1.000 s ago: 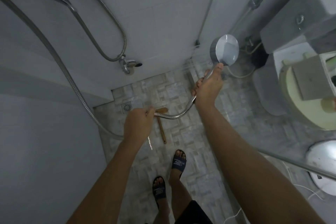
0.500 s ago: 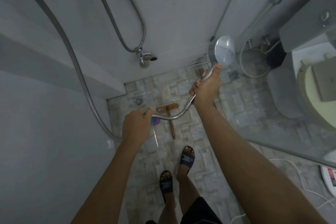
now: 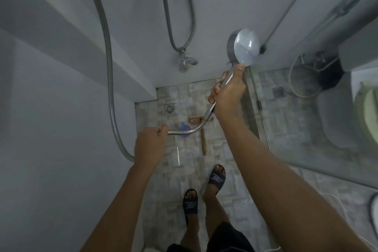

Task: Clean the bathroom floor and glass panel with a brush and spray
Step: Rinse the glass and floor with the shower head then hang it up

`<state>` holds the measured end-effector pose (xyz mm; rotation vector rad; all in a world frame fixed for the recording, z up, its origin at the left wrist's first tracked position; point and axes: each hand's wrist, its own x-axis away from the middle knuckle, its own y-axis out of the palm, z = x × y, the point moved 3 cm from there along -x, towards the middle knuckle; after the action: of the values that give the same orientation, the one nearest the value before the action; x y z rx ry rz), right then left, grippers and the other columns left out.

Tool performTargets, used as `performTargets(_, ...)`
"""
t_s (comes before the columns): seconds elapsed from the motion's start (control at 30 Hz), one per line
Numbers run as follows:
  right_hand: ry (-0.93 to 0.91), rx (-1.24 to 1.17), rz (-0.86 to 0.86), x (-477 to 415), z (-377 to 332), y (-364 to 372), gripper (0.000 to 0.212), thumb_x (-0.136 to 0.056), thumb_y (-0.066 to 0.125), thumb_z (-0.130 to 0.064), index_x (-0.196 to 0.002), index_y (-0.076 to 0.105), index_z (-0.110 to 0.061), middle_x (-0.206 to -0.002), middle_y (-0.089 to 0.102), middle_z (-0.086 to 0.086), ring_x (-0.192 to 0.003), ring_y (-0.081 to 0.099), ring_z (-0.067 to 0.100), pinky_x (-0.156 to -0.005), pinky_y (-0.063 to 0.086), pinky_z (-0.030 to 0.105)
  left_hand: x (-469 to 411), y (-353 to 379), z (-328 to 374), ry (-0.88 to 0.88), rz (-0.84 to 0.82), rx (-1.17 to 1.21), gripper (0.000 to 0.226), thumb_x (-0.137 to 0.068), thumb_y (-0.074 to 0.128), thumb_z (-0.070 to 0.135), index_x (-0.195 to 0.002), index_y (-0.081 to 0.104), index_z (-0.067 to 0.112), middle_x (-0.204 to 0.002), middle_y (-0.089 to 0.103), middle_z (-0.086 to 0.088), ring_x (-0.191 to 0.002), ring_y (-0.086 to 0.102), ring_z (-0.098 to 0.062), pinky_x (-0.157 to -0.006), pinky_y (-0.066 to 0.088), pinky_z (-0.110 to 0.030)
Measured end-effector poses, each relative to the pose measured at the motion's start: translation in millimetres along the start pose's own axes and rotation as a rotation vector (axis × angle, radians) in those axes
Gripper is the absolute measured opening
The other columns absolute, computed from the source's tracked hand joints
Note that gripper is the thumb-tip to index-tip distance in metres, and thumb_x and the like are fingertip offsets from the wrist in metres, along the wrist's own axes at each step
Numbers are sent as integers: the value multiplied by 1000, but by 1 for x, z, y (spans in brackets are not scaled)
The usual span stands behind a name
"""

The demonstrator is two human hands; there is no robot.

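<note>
We seem mid-rinse: our right hand grips the shower head, left hand clasps its hose; next we'd aim at the glass panel, three o'clock.

brush head behind hose, toilet cropped
</note>
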<state>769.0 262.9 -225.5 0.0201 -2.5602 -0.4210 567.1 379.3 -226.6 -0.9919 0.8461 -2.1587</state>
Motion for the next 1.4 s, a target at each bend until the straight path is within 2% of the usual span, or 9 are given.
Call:
performTargets(0.13, -6, -4, -29, 18, 7, 15, 58, -89, 40, -70, -70, 47, -16, -51, 35, 7, -41, 32, 17, -43, 30, 24, 9, -11, -17, -20, 14, 29, 58, -100, 52, 33, -46, 38, 17, -47, 43, -1, -46, 41, -16, -51, 33, -31)
performTargets(0.3, -58, 8, -70, 43, 16, 34, 56, -96, 38, -66, -72, 48, -17, -53, 35, 7, -42, 33, 17, -43, 32, 25, 23, -33, -41, -45, 55, 38, 59, -100, 53, 31, -45, 35, 17, -47, 39, 0, -45, 38, -15, -52, 30, -30)
performTargets(0.43, -46, 10, -128, 62, 23, 48, 58, -90, 39, -71, -73, 47, -16, -52, 35, 7, -43, 32, 17, -43, 32, 25, 32, -48, -56, -48, 74, 40, 62, -100, 53, 32, -43, 34, 17, -45, 38, 0, -45, 37, -15, -51, 29, -30)
performTargets(0.53, -58, 39, -172, 82, 31, 60, 58, -92, 37, -68, -77, 46, -13, -51, 34, 6, -43, 30, 17, -43, 29, 25, 39, -61, -70, -48, 92, 38, 63, -100, 53, 33, -43, 34, 17, -45, 38, 0, -44, 37, -15, -50, 28, -30)
performTargets(0.87, -68, 15, -158, 132, 42, 81, 55, -93, 37, -67, -71, 46, -17, -51, 35, 5, -42, 31, 17, -42, 30, 24, 58, -101, -105, -49, 142, 37, 61, -100, 53, 36, -45, 36, 16, -46, 40, 0, -42, 38, -14, -47, 25, -29)
performTargets(1.03, -114, -29, -22, 131, 38, 85, 60, -91, 39, -70, -84, 47, -10, -57, 34, 12, -42, 35, 19, -42, 36, 27, 67, -117, -98, -19, 168, 53, 61, -101, 52, 34, -45, 36, 15, -45, 38, 1, -44, 38, -15, -46, 23, -29)
performTargets(1.17, -205, 6, -2, 137, 41, 87, 56, -98, 39, -63, -81, 45, -10, -65, 34, 14, -44, 32, 20, -41, 34, 30, 75, -119, -92, 6, 161, 54, 63, -101, 52, 34, -43, 34, 19, -42, 35, 5, -42, 35, -10, -44, 20, -27)
performTargets(1.3, -205, 58, -102, 152, 56, 88, 54, -101, 38, -59, -79, 47, -10, -66, 36, 15, -49, 31, 24, -43, 31, 31, 84, -120, -105, 3, 158, 55, 64, -101, 52, 35, -42, 31, 21, -42, 33, 7, -41, 33, -10, -45, 21, -27)
performTargets(1.4, -119, 92, -209, 171, 75, 88, 54, -99, 37, -61, -80, 49, -12, -63, 34, 13, -46, 31, 18, -41, 30, 26, 90, -126, -125, -14, 168, 27, 64, -100, 54, 35, -43, 32, 19, -42, 34, 5, -41, 33, -11, -46, 23, -28)
